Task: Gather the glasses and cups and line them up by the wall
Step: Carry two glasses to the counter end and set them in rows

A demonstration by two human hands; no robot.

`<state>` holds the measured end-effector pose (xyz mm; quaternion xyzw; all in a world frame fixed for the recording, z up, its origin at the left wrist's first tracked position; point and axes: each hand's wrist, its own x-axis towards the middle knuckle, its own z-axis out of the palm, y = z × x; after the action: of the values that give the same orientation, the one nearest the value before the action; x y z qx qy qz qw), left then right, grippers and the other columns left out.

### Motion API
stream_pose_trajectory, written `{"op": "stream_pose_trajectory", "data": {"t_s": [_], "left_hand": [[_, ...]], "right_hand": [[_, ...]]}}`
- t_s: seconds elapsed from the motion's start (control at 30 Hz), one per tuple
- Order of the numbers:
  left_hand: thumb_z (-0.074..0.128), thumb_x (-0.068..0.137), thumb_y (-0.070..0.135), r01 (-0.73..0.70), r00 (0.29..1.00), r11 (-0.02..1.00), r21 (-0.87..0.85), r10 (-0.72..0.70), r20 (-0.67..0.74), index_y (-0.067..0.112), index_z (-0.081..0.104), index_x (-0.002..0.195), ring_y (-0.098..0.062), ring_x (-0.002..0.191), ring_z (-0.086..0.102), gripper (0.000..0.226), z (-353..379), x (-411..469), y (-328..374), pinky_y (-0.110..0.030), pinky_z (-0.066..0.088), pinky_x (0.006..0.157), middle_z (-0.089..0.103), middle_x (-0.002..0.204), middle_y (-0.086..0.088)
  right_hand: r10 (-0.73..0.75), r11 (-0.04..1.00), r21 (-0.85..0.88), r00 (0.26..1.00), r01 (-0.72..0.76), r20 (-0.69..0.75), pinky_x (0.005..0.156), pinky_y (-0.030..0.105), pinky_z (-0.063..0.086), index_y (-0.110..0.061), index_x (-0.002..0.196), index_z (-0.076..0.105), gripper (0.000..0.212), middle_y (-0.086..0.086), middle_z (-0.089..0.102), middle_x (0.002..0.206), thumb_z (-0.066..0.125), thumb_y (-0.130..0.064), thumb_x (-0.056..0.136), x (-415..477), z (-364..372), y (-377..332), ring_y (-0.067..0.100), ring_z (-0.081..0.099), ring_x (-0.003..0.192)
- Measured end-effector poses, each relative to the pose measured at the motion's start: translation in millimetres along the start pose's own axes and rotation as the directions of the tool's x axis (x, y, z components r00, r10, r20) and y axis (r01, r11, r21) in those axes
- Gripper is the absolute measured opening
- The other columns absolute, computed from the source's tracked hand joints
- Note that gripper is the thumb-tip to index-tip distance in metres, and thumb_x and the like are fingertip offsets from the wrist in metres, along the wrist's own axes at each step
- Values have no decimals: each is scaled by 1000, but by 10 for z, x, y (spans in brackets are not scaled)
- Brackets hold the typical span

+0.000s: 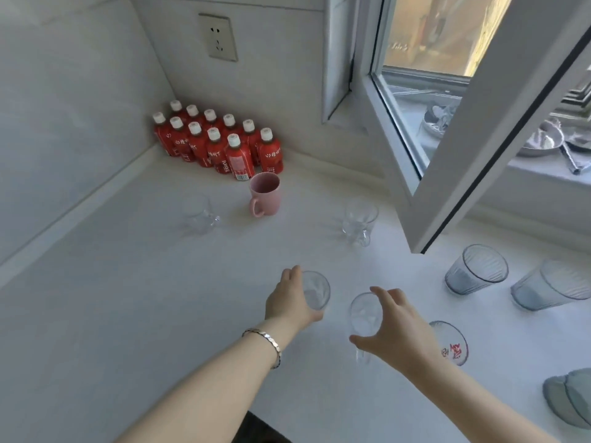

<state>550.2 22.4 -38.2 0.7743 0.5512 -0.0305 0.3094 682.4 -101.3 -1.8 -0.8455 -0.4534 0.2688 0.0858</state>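
My left hand (289,298) wraps around a small clear glass (316,290) near the counter's front middle. My right hand (396,334) curls over a second clear glass (364,314) just to the right, fingers spread around its rim. A pink mug (265,193) stands further back, with a clear handled cup (200,212) to its left and another clear handled cup (358,220) to its right. Two ribbed blue-grey tumblers (476,268) (553,284) stand at the right. A glass with red print (452,343) sits behind my right hand.
Several red bottles (217,142) with white caps fill the back corner by the wall. An open window sash (463,129) juts over the counter's right side. More grey glassware (569,398) shows at the right edge. A wall socket (219,36) is above.
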Motion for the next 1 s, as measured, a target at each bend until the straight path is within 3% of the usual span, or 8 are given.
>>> {"op": "stream_pose_trajectory", "data": {"t_s": [0.2,0.33,0.53,0.73,0.83,1.0], "left_hand": [[80,64,30,145,966,934,-327,-204,-156,18,31,132,-14,124,46,85,-136,-585,-460,-27,44,96,40,132,5],[83,62,27,185,897,855,-484,-349,-273,21,38,123,-8,120,46,76,-318,-1192,-920,-17,33,89,43,117,12],[84,58,28,294,694,730,-617,-607,-388,25,39,123,-12,116,48,79,-466,-2352,-1766,-22,39,89,47,120,9],[83,59,21,324,489,620,-715,-757,-435,19,42,120,-15,110,50,73,-424,-3821,-2701,-22,37,84,50,115,5],[84,59,20,334,413,575,-747,-801,-433,21,41,114,-15,107,50,69,-353,-4644,-3166,-22,35,82,49,112,4],[83,61,26,416,324,523,-744,-850,-417,18,39,122,-13,107,49,76,-287,-5886,-3858,-22,38,86,47,115,6]], "right_hand": [[-231,958,-139,963,250,140,96,28,44,-29,145,21,94,-6,35,140,73,-48,69,178,27,-284,20,44,126],[-403,877,-189,890,443,213,96,28,43,-28,145,21,93,-5,34,141,73,-47,71,70,235,-770,20,41,127],[-614,698,-169,703,696,360,98,29,44,-28,146,20,93,-5,34,142,72,-50,71,-566,756,-1723,20,44,126],[-729,528,-113,517,842,449,96,29,47,-28,145,23,96,-5,38,139,74,-51,67,-1683,1482,-2588,20,50,121],[-749,450,-104,438,887,498,94,29,49,-28,145,24,97,-5,38,138,75,-52,66,-2366,1898,-2975,19,52,118],[-742,333,-117,337,936,580,92,29,49,-28,145,25,97,-6,39,137,76,-51,65,-3458,2536,-3567,18,55,115]]}}
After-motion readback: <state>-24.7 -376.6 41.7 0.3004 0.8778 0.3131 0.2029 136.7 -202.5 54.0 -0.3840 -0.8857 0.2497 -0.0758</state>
